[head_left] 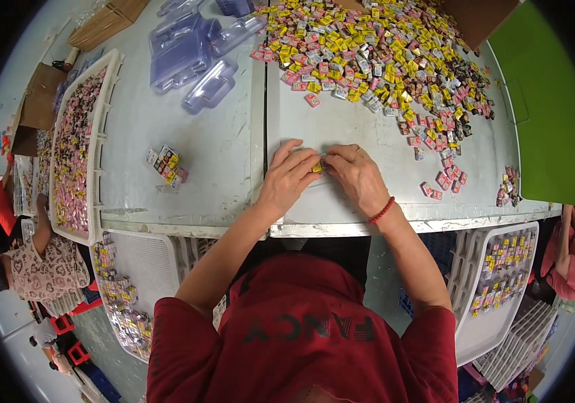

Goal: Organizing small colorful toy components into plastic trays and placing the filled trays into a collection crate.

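My left hand [286, 180] rests near the table's front edge, its fingers closed on a small yellow box [317, 167]. Right beside it, my right hand [358, 176] is pinched at the box's right side; the fingertips hide what, if anything, it grips. A red bead bracelet [382, 210] circles my right wrist. To the left on the white table [213, 181] lies a small bundle of colourful little boxes [167, 166], apparently in clear wrap. Beyond my hands spreads a big heap of tiny pink, yellow, white and dark boxes [374, 60], with several strays toward the right.
Clear plastic trays [210, 86] lie at the back left. A white crate [97, 144] of small pieces lines the left edge; a green panel [549, 101] borders the right. Below stand trays of bundles [146, 258] [465, 322]. Other people [49, 263] work at both sides.
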`<action>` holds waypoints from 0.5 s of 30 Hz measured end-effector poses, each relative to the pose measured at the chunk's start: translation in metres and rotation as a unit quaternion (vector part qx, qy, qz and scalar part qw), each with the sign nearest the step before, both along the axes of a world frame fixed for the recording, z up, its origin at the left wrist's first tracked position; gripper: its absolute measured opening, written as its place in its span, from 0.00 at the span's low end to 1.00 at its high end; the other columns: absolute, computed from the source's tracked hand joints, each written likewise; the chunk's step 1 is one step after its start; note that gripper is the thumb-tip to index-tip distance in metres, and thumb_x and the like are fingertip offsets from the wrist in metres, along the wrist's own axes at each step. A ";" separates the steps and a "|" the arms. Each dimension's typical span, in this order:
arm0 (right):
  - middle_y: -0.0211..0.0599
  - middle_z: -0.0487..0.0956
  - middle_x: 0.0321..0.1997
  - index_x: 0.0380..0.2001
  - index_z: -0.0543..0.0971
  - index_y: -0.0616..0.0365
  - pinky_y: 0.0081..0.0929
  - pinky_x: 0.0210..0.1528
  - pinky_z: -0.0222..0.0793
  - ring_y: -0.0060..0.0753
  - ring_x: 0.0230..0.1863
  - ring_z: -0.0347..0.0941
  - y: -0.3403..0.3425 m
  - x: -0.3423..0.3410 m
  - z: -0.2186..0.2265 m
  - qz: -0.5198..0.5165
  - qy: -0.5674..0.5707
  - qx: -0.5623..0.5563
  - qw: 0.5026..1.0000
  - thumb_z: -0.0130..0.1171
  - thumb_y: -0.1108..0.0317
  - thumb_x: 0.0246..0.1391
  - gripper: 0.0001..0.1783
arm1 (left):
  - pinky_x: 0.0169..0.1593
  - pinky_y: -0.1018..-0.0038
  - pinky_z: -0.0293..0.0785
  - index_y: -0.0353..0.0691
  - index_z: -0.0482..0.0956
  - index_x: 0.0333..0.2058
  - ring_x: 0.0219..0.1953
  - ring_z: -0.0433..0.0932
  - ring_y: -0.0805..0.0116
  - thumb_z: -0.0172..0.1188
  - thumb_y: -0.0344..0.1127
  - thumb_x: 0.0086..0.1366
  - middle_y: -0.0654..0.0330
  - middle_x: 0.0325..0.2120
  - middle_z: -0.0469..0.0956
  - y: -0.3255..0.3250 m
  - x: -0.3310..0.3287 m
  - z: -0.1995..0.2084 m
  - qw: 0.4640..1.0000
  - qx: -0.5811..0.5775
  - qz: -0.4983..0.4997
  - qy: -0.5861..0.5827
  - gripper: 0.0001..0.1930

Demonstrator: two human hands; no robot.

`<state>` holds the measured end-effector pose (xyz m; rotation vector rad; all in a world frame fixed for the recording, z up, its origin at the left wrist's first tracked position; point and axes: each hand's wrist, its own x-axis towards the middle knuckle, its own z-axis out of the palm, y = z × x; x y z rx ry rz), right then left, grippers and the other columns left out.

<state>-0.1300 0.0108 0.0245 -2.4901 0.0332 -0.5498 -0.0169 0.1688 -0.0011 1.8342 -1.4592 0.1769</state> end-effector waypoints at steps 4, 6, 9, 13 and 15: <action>0.46 0.78 0.42 0.39 0.78 0.65 0.36 0.47 0.71 0.49 0.43 0.74 0.012 -0.007 0.000 -0.028 -0.048 -0.025 0.998 0.61 0.79 0.42 0.16 | 0.54 0.64 0.68 0.32 0.74 0.46 0.54 0.69 0.55 0.67 0.28 0.48 0.56 0.50 0.72 -0.002 -0.002 -0.003 0.998 0.021 -0.026 0.059 0.24; 0.47 0.76 0.45 0.41 0.76 0.66 0.37 0.50 0.69 0.47 0.46 0.73 0.024 -0.011 -0.008 -0.052 -0.059 -0.029 0.996 0.58 0.78 0.42 0.18 | 0.55 0.63 0.67 0.32 0.73 0.48 0.56 0.68 0.54 0.66 0.30 0.50 0.55 0.52 0.71 -0.004 0.001 -0.002 0.997 0.028 -0.071 0.000 0.25; 0.47 0.72 0.55 0.51 0.72 0.64 0.59 0.63 0.52 0.48 0.60 0.65 0.053 -0.020 -0.027 -0.113 -0.015 -0.076 0.991 0.60 0.69 0.45 0.27 | 0.60 0.59 0.60 0.29 0.68 0.53 0.60 0.63 0.50 0.64 0.36 0.52 0.52 0.57 0.67 0.009 0.001 0.013 0.987 0.138 -0.066 -0.047 0.30; 0.50 0.64 0.63 0.60 0.63 0.66 0.60 0.66 0.44 0.55 0.67 0.53 0.069 -0.032 -0.013 -0.122 0.060 -0.071 0.988 0.60 0.58 0.48 0.38 | 0.63 0.55 0.53 0.27 0.61 0.59 0.64 0.56 0.47 0.61 0.47 0.54 0.48 0.61 0.60 0.010 0.000 0.024 0.971 0.214 -0.098 -0.048 0.39; 0.51 0.62 0.64 0.61 0.61 0.68 0.60 0.66 0.43 0.57 0.67 0.51 0.066 -0.034 -0.013 -0.111 0.064 -0.083 0.988 0.59 0.55 0.49 0.41 | 0.63 0.54 0.52 0.27 0.59 0.59 0.64 0.56 0.46 0.59 0.52 0.54 0.47 0.62 0.58 0.006 -0.001 0.026 0.967 0.227 -0.101 -0.051 0.41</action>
